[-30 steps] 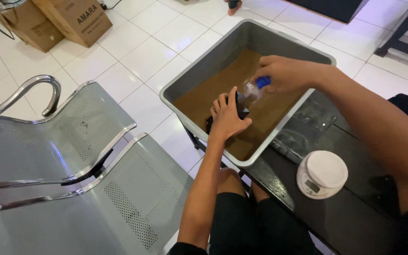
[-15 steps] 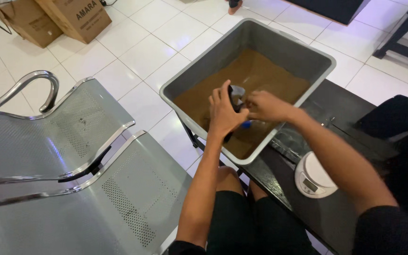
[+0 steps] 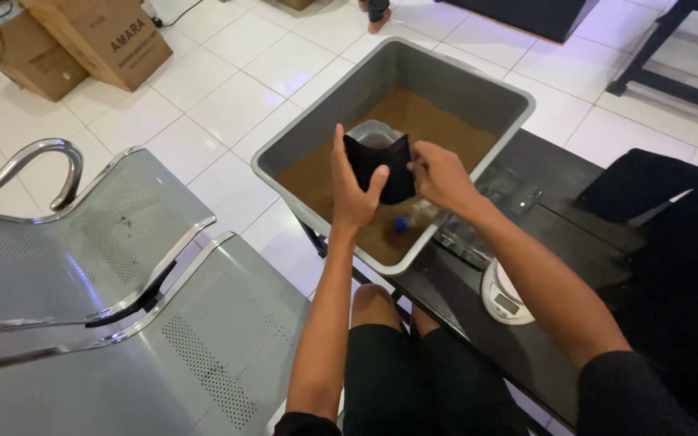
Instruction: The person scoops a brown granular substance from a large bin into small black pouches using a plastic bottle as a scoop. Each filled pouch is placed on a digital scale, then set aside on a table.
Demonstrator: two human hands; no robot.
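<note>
Currently both hands are clamped on a small black pouch (image 3: 381, 167), held upright with its mouth open over the grey tub (image 3: 349, 105); left hand (image 3: 351, 187) grips its left edge, thumb across the front; right hand (image 3: 439, 176) pinches the right edge; hands sit close, pouch between them. Tub is partly filled with brown powder (image 3: 438, 121) and rests on the dark surface (image 3: 559, 173); a clear plastic bottle with blue cap (image 3: 410, 220) lies in the powder just below the pouch. A small white digital scale (image 3: 506, 295) sits on the surface near the right forearm, apart from the tub; metal bench seats (image 3: 107, 266) to the left; cardboard boxes (image 3: 98, 36) on the tiled floor (image 3: 228, 97) beyond.
</note>
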